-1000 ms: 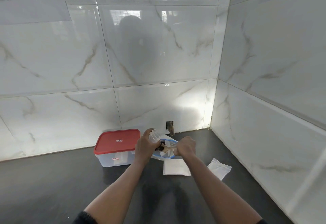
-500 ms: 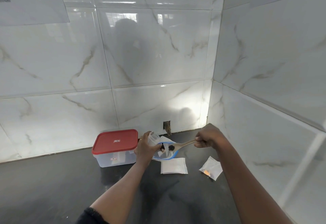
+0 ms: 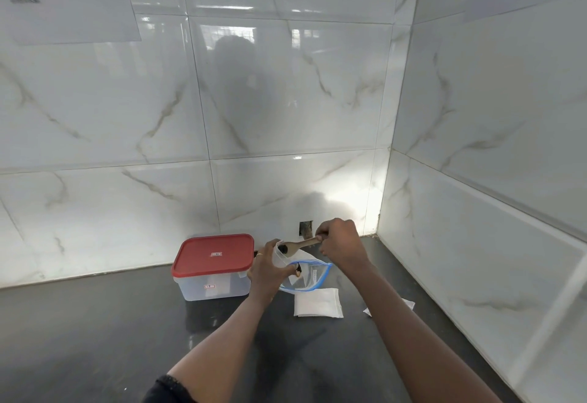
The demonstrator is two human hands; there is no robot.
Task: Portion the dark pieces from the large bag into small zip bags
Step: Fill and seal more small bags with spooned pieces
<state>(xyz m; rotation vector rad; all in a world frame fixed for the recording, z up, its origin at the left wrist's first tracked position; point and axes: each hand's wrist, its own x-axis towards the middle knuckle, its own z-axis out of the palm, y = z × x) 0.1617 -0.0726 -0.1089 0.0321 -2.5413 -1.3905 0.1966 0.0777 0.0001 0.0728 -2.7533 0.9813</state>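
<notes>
Just right of the red-lidded box (image 3: 216,263), our left hand (image 3: 266,272) curls its fingers round a small zip bag (image 3: 279,258), held upright and open, while our right hand (image 3: 341,244), further right, grips the handle of a wooden spoon (image 3: 301,243) whose bowl holds a dark piece (image 3: 282,248) at that bag's mouth. The large bag (image 3: 313,279), blue along its zip edge, lies on the bench (image 3: 95,339) right of the box, below both hands, beside a stack of flat small bags (image 3: 317,302). The box carries a red-and-white label (image 3: 216,254) on its lid and another on its front, both too small for us to read.
</notes>
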